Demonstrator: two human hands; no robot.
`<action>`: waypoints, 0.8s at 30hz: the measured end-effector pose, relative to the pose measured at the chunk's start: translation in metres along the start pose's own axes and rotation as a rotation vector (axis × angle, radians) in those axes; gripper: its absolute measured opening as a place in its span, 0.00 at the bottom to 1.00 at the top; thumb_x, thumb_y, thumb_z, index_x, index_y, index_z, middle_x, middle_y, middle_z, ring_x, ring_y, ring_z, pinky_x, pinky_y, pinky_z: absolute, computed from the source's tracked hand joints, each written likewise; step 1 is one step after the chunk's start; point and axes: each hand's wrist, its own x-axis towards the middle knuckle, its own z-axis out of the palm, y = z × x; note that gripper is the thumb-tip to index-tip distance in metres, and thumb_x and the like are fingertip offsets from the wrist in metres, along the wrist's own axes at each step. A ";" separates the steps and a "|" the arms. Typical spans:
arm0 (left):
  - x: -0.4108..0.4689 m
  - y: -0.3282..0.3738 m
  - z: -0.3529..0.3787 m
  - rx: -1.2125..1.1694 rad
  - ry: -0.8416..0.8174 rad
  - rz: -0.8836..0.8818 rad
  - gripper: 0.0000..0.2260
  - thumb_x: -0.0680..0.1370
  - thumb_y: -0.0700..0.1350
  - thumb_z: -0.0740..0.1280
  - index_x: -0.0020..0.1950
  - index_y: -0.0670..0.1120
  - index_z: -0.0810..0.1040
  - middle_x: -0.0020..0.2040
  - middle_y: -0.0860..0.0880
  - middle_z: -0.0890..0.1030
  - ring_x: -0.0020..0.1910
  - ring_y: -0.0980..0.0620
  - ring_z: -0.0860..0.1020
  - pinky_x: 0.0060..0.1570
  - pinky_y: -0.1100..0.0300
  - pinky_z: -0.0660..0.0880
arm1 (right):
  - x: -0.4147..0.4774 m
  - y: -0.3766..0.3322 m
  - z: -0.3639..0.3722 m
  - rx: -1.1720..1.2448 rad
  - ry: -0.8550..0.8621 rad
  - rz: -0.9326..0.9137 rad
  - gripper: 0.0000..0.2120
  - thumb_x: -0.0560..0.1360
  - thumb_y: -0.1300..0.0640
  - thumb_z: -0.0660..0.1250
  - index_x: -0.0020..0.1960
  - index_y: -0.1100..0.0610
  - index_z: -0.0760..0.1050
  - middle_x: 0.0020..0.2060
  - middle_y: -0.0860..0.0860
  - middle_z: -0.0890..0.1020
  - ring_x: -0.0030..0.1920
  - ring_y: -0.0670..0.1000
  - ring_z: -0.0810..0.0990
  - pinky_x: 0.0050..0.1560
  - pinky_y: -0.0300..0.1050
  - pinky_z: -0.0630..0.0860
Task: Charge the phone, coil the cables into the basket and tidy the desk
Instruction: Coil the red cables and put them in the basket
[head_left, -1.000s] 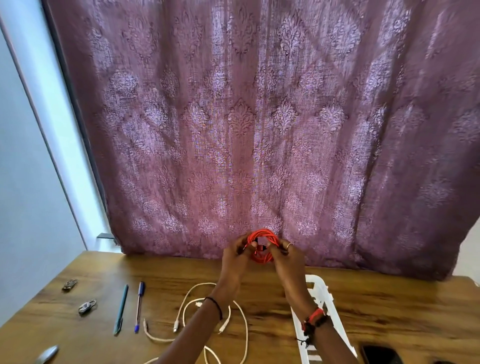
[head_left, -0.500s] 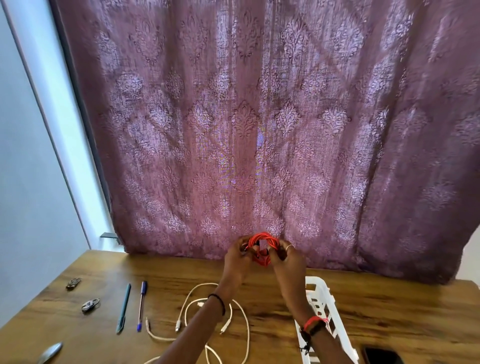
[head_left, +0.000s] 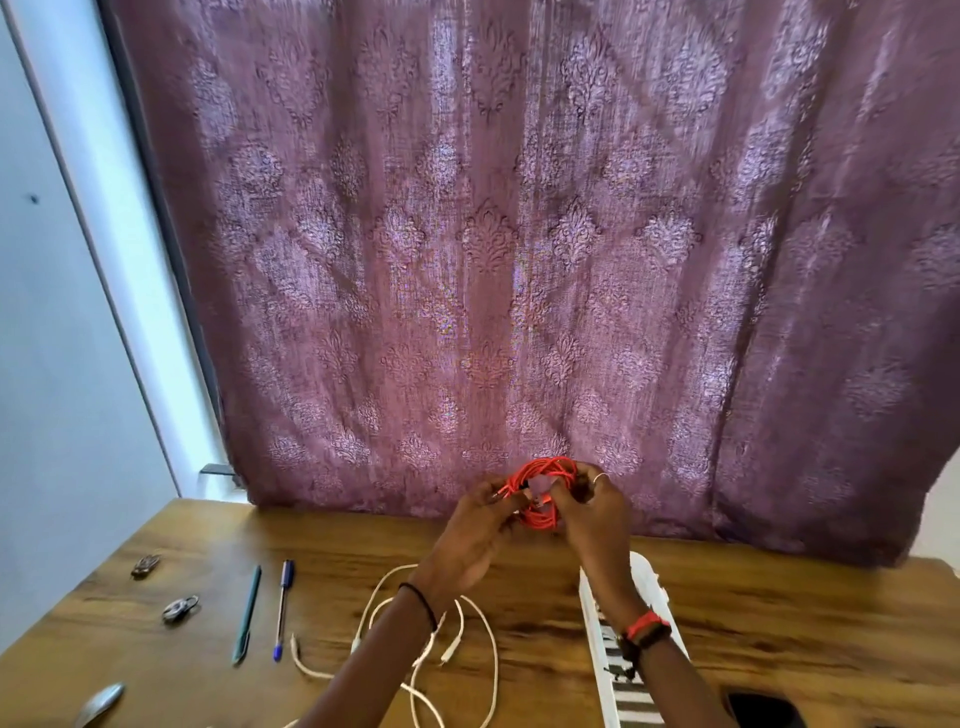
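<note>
Both hands, left (head_left: 480, 512) and right (head_left: 589, 512), grip the red cable (head_left: 545, 491) coil above the counter (head_left: 779, 613), fingers curled around it. Tuck the loose end tightly, then lower it into the basket (head_left: 647, 579).

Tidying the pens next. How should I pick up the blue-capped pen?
Pinch the blue-capped pen mid-barrel from above, fingers across its width. It lies flat on the desk, lengthwise away from you, and the gap to the teal pen probably leaves finger room.
</note>
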 end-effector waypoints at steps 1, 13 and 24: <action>0.001 0.000 0.000 -0.017 -0.002 -0.006 0.12 0.75 0.33 0.66 0.58 0.32 0.76 0.47 0.41 0.82 0.40 0.53 0.82 0.44 0.62 0.79 | 0.000 0.000 0.000 -0.007 -0.010 -0.010 0.14 0.68 0.54 0.75 0.51 0.58 0.79 0.39 0.50 0.82 0.41 0.49 0.80 0.38 0.34 0.73; 0.001 -0.009 -0.004 -0.074 -0.030 0.009 0.09 0.76 0.34 0.64 0.54 0.34 0.78 0.45 0.43 0.84 0.43 0.53 0.83 0.48 0.62 0.80 | 0.011 0.015 0.008 0.081 -0.240 0.209 0.09 0.77 0.60 0.63 0.51 0.63 0.80 0.45 0.61 0.84 0.48 0.58 0.82 0.53 0.53 0.77; -0.006 -0.012 -0.006 0.215 0.049 0.158 0.18 0.71 0.46 0.72 0.59 0.43 0.79 0.54 0.42 0.83 0.56 0.45 0.80 0.59 0.49 0.75 | 0.002 0.015 0.006 0.029 -0.351 0.140 0.21 0.69 0.59 0.74 0.59 0.54 0.72 0.51 0.54 0.80 0.55 0.55 0.79 0.59 0.52 0.76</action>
